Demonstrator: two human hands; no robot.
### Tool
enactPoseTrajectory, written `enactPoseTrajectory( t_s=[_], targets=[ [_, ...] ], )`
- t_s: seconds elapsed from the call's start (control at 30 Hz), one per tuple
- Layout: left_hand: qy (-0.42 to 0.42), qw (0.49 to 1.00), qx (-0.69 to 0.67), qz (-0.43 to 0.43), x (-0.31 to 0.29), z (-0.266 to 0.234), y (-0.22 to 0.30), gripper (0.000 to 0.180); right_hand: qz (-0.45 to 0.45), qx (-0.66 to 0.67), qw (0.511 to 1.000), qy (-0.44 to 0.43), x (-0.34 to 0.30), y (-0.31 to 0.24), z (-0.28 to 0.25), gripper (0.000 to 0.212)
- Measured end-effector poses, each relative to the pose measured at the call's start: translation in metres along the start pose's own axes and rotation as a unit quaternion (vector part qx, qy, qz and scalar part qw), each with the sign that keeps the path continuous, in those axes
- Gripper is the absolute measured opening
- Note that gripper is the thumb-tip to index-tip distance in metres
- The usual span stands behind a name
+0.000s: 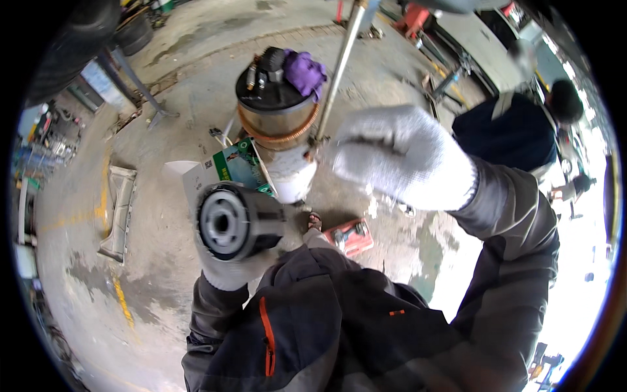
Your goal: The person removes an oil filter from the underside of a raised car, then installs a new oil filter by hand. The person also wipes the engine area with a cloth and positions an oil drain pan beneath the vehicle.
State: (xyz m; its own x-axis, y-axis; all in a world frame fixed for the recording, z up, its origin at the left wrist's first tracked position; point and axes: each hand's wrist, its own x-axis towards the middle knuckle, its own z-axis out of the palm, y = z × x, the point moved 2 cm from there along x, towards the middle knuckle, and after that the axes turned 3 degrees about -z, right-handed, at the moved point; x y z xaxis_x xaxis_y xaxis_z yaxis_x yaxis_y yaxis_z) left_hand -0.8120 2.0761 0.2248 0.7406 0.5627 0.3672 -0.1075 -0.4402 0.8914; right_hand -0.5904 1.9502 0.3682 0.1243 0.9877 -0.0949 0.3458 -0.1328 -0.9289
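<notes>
Oil filter [240, 221], left hand [228, 273] partly hidden behind, right hand [403, 157] blurred

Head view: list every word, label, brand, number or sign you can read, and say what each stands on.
Green-and-white box: pale lettering on its green panel; the wording is not copied here.
Same box, white part: a small dark square mark, too small to read.
Black filter: no lettering can be made out.
Dark jacket: a small orange mark, too small to read.
</notes>
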Motion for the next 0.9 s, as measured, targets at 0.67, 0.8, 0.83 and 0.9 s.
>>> enactPoseTrajectory(
  t_s=[0.67,0.8,0.83,0.9],
  targets=[
    [0.23,0.928,-0.282,-0.079,0.041,0.0,-0.039,0.076,-0.295,-0.718,0.512,0.367,0.024,-0.12,-0.208,0.02],
    [0.314,0.912,-0.258,-0.059,0.045,-0.012,-0.045,0.077,-0.205,-0.776,0.453,0.387,0.096,-0.146,-0.289,0.03],
    [0.341,0.902,-0.261,-0.048,0.047,-0.013,-0.049,0.076,-0.215,-0.777,0.44,0.396,0.116,-0.15,-0.312,0.031],
    [0.371,0.892,-0.253,-0.039,0.05,-0.019,-0.053,0.072,-0.242,-0.783,0.403,0.408,0.141,-0.162,-0.351,0.034]
  ],
)
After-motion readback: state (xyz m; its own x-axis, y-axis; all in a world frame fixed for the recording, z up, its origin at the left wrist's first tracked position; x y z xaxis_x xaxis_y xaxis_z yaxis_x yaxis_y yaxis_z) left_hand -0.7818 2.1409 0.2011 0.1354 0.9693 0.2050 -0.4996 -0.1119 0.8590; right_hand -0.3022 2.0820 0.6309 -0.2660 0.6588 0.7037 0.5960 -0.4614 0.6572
